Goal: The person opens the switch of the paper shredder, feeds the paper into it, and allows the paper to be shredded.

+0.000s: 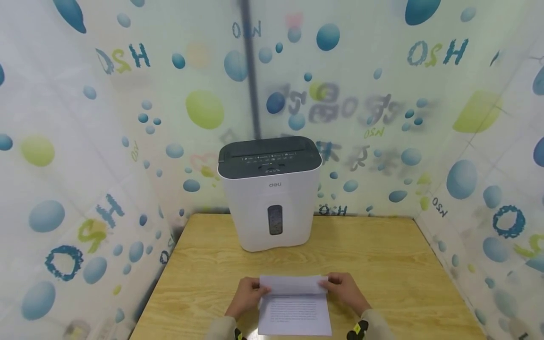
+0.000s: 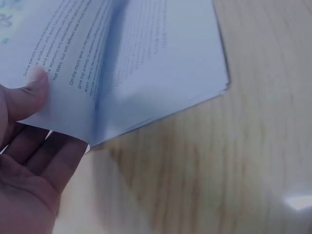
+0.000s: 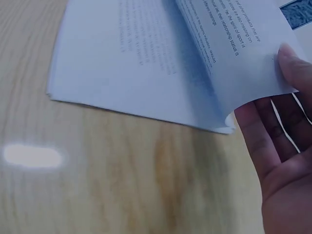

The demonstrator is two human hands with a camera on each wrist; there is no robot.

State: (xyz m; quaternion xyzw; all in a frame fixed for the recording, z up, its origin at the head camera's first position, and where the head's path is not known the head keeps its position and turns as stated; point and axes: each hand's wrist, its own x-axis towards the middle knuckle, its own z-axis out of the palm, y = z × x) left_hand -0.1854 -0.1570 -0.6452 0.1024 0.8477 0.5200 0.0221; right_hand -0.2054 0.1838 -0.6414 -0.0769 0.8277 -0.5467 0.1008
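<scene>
A sheet of printed paper (image 1: 293,284) is bent up at its far end from a stack of printed pages (image 1: 294,314) lying on the wooden table. My left hand (image 1: 248,293) pinches the sheet at its left side, thumb on top and fingers beneath. At the opposite side, my right hand (image 1: 345,289) pinches it the same way. In the left wrist view, the lifted sheet (image 2: 63,107) curves above the stack, whose page edges are slightly uneven. From the right wrist, the raised part of the sheet (image 3: 243,73) also shows lines of text.
Beyond the papers stands a white paper shredder (image 1: 250,208) with a dark top and a small window in front. The wooden table (image 1: 191,264) is bordered at the back and sides by patterned curtains (image 1: 140,189).
</scene>
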